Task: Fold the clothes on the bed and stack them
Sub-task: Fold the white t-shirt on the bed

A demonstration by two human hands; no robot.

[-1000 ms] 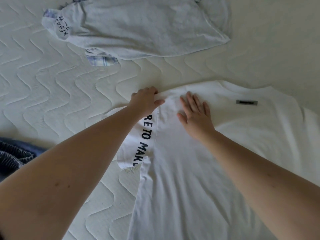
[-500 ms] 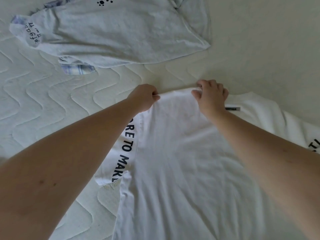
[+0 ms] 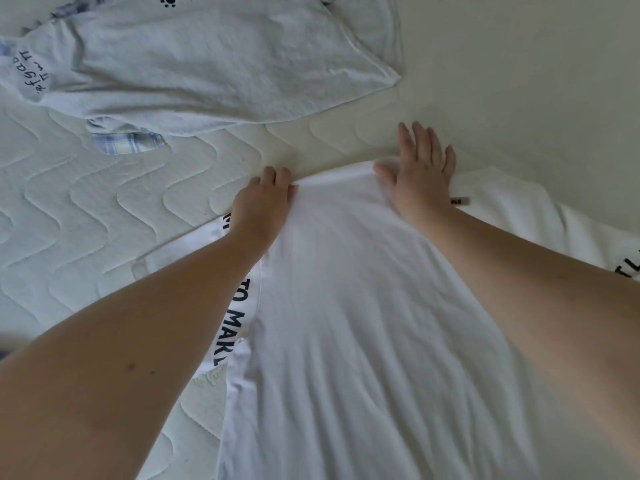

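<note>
A white T-shirt with black lettering on its sleeves lies spread on the quilted mattress, filling the lower middle and right of the view. My left hand grips the shirt's far edge near the left shoulder, fingers curled over the cloth. About a hand's width to the right, my right hand lies flat with straight fingers on the same far edge, fingertips reaching onto the mattress. A small dark label shows just right of that wrist.
A pale grey shirt with paw prints and handwriting-style text lies crumpled at the far left. A checked blue cloth pokes out from under it. Plain pale bedding stretches to the far right.
My right hand went from gripping the shirt's far edge to lying flat with fingers straight. The left hand keeps its grip. The view shifted slightly.
</note>
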